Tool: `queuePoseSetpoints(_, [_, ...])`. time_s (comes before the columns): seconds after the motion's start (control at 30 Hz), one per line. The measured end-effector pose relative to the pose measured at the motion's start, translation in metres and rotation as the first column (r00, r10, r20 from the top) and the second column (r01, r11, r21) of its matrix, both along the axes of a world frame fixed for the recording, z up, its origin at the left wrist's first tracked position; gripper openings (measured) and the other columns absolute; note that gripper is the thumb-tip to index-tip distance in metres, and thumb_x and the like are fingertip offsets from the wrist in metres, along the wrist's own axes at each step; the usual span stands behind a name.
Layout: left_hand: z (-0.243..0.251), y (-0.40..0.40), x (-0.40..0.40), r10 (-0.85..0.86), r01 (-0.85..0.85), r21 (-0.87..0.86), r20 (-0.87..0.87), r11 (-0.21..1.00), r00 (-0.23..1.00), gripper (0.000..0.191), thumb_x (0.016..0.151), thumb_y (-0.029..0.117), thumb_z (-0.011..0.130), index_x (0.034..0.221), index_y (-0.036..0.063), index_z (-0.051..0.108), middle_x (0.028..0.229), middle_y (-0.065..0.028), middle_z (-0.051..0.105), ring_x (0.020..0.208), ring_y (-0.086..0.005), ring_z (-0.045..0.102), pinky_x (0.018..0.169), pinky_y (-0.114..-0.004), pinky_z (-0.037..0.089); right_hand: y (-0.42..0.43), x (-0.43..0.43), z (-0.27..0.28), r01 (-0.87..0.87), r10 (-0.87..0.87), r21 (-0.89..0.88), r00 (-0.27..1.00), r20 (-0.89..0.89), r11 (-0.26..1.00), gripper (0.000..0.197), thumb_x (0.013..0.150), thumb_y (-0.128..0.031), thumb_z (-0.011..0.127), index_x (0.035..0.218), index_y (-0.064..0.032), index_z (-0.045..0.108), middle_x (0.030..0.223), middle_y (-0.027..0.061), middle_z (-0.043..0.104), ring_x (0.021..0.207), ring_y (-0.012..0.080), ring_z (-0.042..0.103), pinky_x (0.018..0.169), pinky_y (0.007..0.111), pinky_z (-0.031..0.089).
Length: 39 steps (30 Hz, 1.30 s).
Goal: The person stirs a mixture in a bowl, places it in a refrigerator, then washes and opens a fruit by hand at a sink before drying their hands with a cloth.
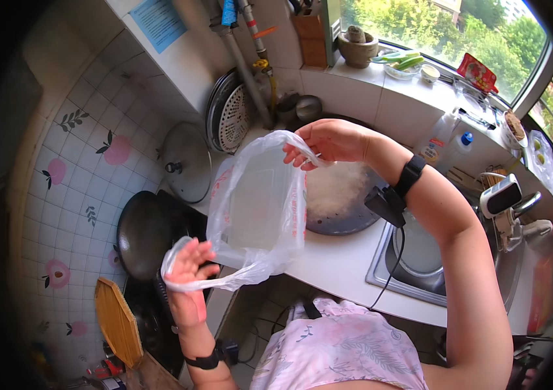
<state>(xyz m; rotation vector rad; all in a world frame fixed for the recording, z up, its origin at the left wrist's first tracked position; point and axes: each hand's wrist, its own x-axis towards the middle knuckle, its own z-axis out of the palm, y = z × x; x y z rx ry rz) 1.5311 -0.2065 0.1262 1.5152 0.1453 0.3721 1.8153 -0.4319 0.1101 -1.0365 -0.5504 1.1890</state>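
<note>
A thin translucent plastic bag [269, 263] with red print hangs spread between my hands above the counter. Inside it sits a rectangular clear plastic container [259, 200]. One handle of the bag loops around my left hand [189, 268], whose fingers are spread and slightly bent. My right hand [332, 141] has its curled fingers through the other handle, at the far side of the container. Behind the bag, partly hidden by it, a dark round tray [354, 226] on the counter carries a pale mass [337, 190], too blurred to identify.
To the right, a metal sink [379, 278] holds a round basin. A black wok [140, 234], a glass lid [186, 168] and an octagonal wooden board [118, 321] stand at left. Perforated steamer plates [234, 117] lean by the pipes. Bottles [461, 144] and a stone mortar [358, 51] are near the window.
</note>
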Motion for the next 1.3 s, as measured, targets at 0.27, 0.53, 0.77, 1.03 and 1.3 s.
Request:
queuePoseSetpoints(0.27, [0.005, -0.068, 0.124, -0.252, 0.233, 0.122, 0.174, 0.965, 0.952, 0.048, 0.083, 0.010, 0.047, 0.125, -0.0054, 0.031, 0.128, -0.0168, 0.036, 0.121, -0.0233, 0.033, 0.101, -0.033, 0.023, -0.013, -0.048, 0.006, 0.178, -0.121, 0.208, 0.958, -0.261, 0.962, 0.029, 0.079, 0.006, 0.049, 0.108, 0.0043, 0.049, 0.106, 0.0180, 0.054, 0.090, 0.0184, 0.058, 0.081, 0.022, 0.048])
queuePoseSetpoints(0.53, [-0.018, -0.099, 0.175, -0.411, 0.395, 0.139, 0.117, 0.908, 0.904, 0.041, 0.080, 0.003, 0.048, 0.120, -0.0003, 0.042, 0.101, -0.0045, 0.055, 0.084, -0.0067, 0.051, 0.078, -0.021, 0.040, -0.033, -0.036, 0.007, 0.198, -0.020, -0.271, 0.840, 0.543, 0.942, 0.015, 0.066, -0.017, 0.056, 0.066, -0.0029, 0.060, 0.062, 0.0015, 0.053, 0.058, 0.0074, 0.047, 0.055, 0.021, 0.039])
queuePoseSetpoints(0.77, [-0.049, -0.071, 0.148, -0.376, 0.413, 0.292, -0.175, 0.863, 0.910, 0.023, 0.085, 0.013, 0.049, 0.102, 0.0000, 0.057, 0.063, 0.0083, 0.041, 0.055, -0.0001, 0.031, 0.051, -0.015, 0.028, -0.016, -0.020, -0.020, 0.487, -0.344, -0.332, 0.847, 0.405, 0.808, 0.020, 0.068, -0.026, 0.051, 0.060, -0.0081, 0.054, 0.054, -0.0043, 0.042, 0.048, 0.0071, 0.036, 0.046, 0.020, 0.030])
queuePoseSetpoints(1.03, [-0.147, -0.025, 0.077, 0.123, 0.082, -0.949, 0.125, 0.305, 0.985, 0.015, 0.081, 0.004, 0.037, 0.067, 0.0047, 0.042, 0.066, -0.0048, 0.043, 0.074, -0.0187, 0.047, 0.093, -0.037, 0.035, -0.011, 0.007, -0.125, 0.657, -0.735, -0.357, 0.487, -0.472, 0.664, 0.024, 0.072, -0.021, 0.043, 0.049, -0.0147, 0.039, 0.048, -0.0020, 0.043, 0.049, 0.0112, 0.041, 0.047, 0.022, 0.034])
queuePoseSetpoints(1.3, [-0.058, -0.054, 0.106, -0.071, 0.154, -0.495, 0.182, 0.855, 0.981, 0.058, 0.086, 0.026, 0.037, 0.135, 0.0040, 0.014, 0.139, -0.0122, 0.017, 0.127, -0.0242, 0.022, 0.100, -0.038, 0.028, 0.010, -0.052, -0.030, 0.330, -0.330, 0.110, 0.944, -0.015, 0.938, 0.033, 0.079, -0.006, 0.046, 0.110, -0.0002, 0.052, 0.079, 0.0022, 0.058, 0.075, 0.0119, 0.054, 0.075, 0.025, 0.043])
